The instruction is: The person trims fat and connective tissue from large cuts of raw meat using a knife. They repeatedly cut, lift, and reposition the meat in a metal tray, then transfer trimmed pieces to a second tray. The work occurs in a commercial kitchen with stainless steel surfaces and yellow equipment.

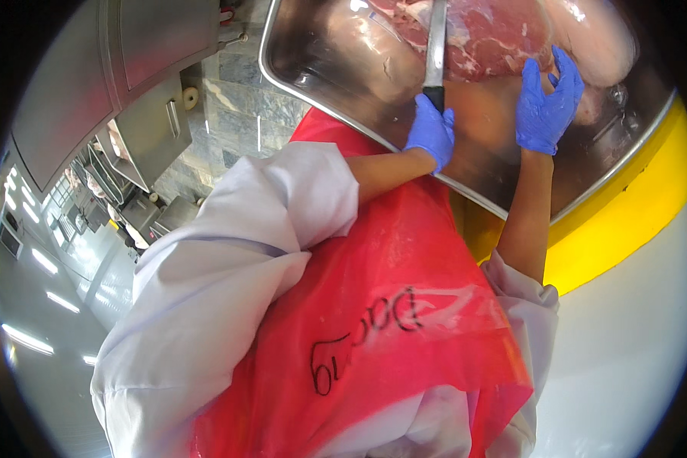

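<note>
A knife [436,49] with a long straight blade and black handle points away from me, its blade lying across or just over the meat. My left hand [433,139], in a blue glove, is closed round the handle. Ahead of my hands a large piece of raw red meat [496,46] lies in a deep metal tray [382,145]. My right hand [543,111], also blue-gloved, has its fingers apart at the near right edge of the meat; whether they touch it I cannot tell. A pale, smooth piece of meat [607,49] lies on the right.
Under the tray's right side curves a yellow container or stand [633,221]. My red apron [389,282] hangs against the tray's near rim. Off to the left stand metal cabinets [141,114], grey tiles [240,103] and more kitchen equipment.
</note>
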Demonstrator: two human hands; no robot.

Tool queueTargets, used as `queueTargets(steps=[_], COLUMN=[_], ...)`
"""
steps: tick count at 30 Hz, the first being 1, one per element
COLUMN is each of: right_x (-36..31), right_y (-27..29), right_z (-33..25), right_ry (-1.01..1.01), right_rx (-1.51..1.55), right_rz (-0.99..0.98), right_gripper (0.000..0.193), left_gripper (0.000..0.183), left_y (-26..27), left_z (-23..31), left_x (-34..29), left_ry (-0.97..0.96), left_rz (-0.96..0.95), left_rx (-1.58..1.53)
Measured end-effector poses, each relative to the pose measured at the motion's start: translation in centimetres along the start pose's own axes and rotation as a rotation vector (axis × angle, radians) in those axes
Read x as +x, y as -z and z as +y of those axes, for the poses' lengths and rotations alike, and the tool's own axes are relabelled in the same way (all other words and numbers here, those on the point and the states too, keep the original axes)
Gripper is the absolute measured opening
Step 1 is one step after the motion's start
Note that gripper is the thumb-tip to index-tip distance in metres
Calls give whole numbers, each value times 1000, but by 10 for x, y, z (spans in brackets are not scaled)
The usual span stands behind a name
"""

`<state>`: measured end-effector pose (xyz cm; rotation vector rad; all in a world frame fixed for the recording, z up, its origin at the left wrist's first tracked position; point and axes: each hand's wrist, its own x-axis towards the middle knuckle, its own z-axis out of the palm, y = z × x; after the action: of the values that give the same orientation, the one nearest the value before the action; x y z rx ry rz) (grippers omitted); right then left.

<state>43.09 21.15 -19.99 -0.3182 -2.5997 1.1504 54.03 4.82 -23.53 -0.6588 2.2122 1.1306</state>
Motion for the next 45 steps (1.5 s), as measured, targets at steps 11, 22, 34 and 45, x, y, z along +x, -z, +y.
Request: queueTargets(steps=[11, 22, 34, 45], right_x=[59, 58, 61, 67], right_y=[-49, -65, -64, -66], right_z=[-3, -3, -9, 0], right_ry=[201, 242, 225, 286], right_rx=[-105, -218, -188, -235], right_rz=[-208, -73, -112, -83], right_gripper=[90, 83, 78, 71], left_gripper=[29, 32, 31, 32], left_y=[-38, 67, 92, 143], left_z=[22, 59, 170, 138], left_x=[9, -40, -60, -42], left_ry=[394, 329, 368, 336], left_rz=[-76, -518, -266, -451], left_rx=[-433, -373, -908, -437])
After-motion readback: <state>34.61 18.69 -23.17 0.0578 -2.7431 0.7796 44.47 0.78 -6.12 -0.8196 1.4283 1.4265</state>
